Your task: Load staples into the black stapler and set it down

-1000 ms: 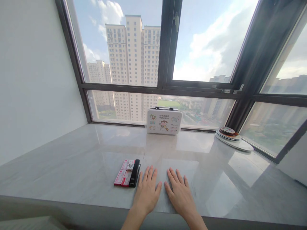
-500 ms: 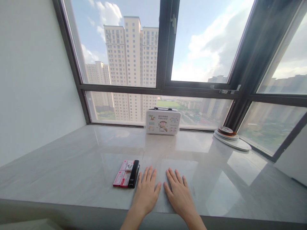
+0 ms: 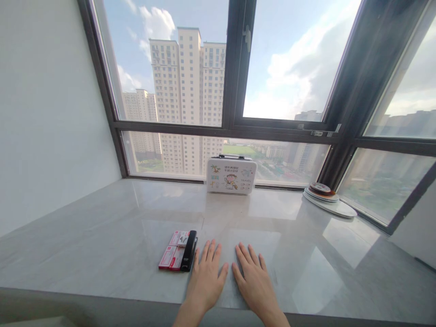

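Observation:
My left hand (image 3: 206,275) lies palm down on the pale marble-look sill (image 3: 112,254), fingers stretched forward, holding nothing. Just left of it is a black stapler (image 3: 189,252), close to my fingers; whether they touch I cannot tell. Against the stapler's left side lie several small red-and-white boxes (image 3: 172,254), one with a picture of staples on it. My right hand (image 3: 254,278) also rests flat on the sill, its fingers slightly apart and with nothing in them. A narrow gap of sill separates the two hands.
A white case (image 3: 231,175) with cartoon prints and a dark handle stands upright by the window. Stacked round plates or mats (image 3: 327,200) sit in the far right corner. Dark window frames (image 3: 177,130) border the back, and a white wall (image 3: 51,113) rises on the left.
The view has tilted slightly, so the whole scene sits a little lower in the picture. Both hands stay flat on the sill, and the stapler and boxes have not visibly moved on it.

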Available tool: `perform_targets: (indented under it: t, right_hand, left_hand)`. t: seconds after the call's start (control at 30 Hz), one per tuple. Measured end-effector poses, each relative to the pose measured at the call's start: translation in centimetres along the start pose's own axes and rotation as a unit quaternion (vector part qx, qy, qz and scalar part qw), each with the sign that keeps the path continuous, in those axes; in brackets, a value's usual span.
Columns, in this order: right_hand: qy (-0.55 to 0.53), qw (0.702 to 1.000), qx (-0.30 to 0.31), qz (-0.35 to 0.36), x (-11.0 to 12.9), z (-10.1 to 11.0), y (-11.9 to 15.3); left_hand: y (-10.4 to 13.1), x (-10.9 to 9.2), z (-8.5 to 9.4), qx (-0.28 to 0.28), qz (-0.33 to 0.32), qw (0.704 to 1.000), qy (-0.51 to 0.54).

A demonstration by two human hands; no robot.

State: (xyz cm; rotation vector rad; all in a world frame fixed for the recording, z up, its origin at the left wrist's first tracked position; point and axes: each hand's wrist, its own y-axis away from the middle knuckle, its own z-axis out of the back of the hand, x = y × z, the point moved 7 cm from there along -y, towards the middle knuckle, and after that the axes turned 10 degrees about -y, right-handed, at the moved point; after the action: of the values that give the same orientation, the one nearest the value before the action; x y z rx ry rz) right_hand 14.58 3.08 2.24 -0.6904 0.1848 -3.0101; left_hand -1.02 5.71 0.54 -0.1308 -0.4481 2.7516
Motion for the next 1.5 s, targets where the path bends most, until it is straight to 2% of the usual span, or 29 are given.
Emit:
perform_targets:
  t: [0.97, 1.5]
  right_hand:
    - [-0.004, 1.0, -0.016, 0.01, -0.22, -0.11, -0.12]
    - [-0.014, 0.999, -0.036, 0.026, -0.4, -0.21, 0.0]
  left_hand:
    - [-0.17, 0.36, -0.35, 0.026, 0.006, 1.0, 0.016]
    - [-0.08, 0.34, 0.31, 0.044, 0.017, 0.998, 0.031]
